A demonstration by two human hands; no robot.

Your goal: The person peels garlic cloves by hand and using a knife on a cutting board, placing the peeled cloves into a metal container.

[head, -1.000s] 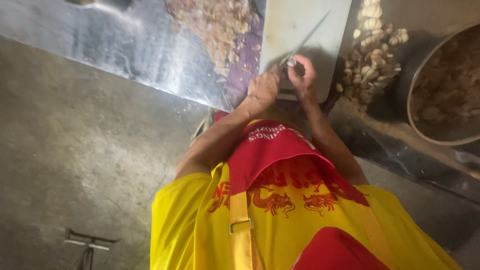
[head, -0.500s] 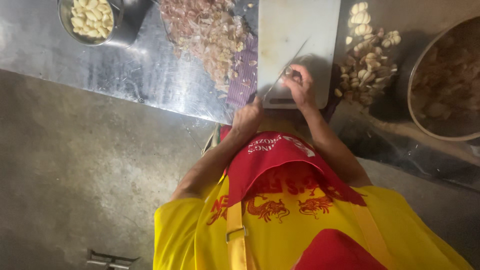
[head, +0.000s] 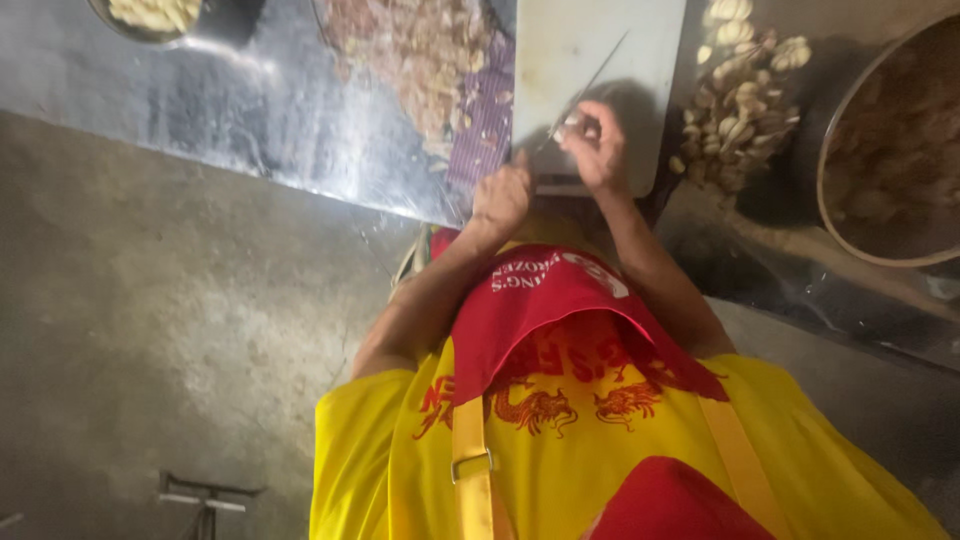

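Note:
My left hand (head: 500,197) is closed around the handle of a thin-bladed knife (head: 585,88), whose blade slants up across a white cutting board (head: 600,40). My right hand (head: 598,150) pinches a small pale piece, apparently a garlic clove (head: 574,124), against the blade at the board's near edge. Both forearms reach out from my yellow shirt and red apron (head: 560,300).
A pile of unpeeled cloves (head: 740,110) lies right of the board, beside a large round basin (head: 835,215) of brownish scraps. A heap of skins (head: 415,50) and a purple cloth (head: 487,125) lie left on the metal table (head: 230,110). A bowl of peeled cloves (head: 150,12) stands top left.
The view has drifted, bringing the bowl of peeled cloves into sight at top left. Both hands stay at the board's near edge, the knife still angled the same way.

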